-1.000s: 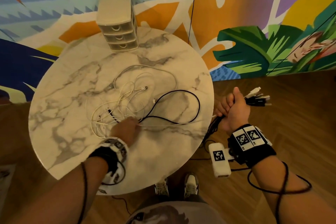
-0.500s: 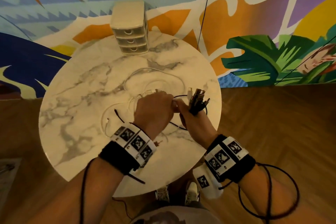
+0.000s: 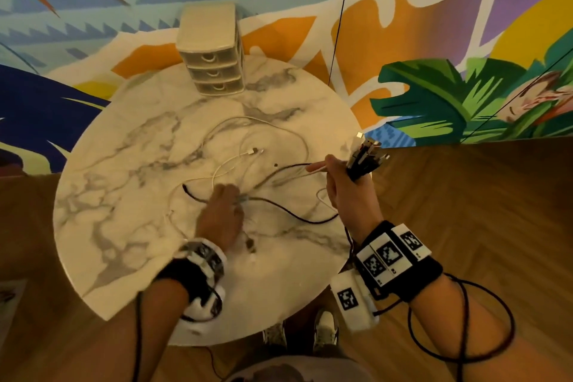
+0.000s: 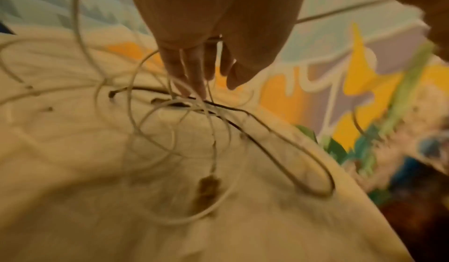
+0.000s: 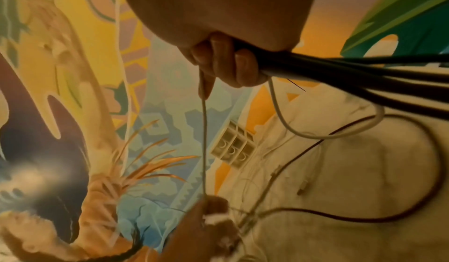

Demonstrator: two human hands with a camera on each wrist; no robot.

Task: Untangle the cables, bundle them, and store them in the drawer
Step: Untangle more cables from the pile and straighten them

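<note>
White and black cables [image 3: 248, 152] lying tangled on marble tabletop [image 3: 124, 226], drawer unit [image 3: 214, 71] sitting behind. Right grip [image 3: 347, 189] clenching gathered plug ends [image 3: 366, 158]; left grip [image 3: 220, 214] pinching strands in tangle. Risk: hard pulling tightening knots, dragging loops off edge.

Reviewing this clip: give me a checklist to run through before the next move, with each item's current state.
1. Right hand grip on the plug ends: ok, fingers curled round them.
2. Left hand hold on the cables: cannot tell, blurred; its fingers reach into them.
3. White cable between the hands free to pull: cannot tell; it runs straight.
4. Cables untangled: not ok, loops cross on the table.
5. Drawer unit open: not ok, all three drawers shut.
</note>
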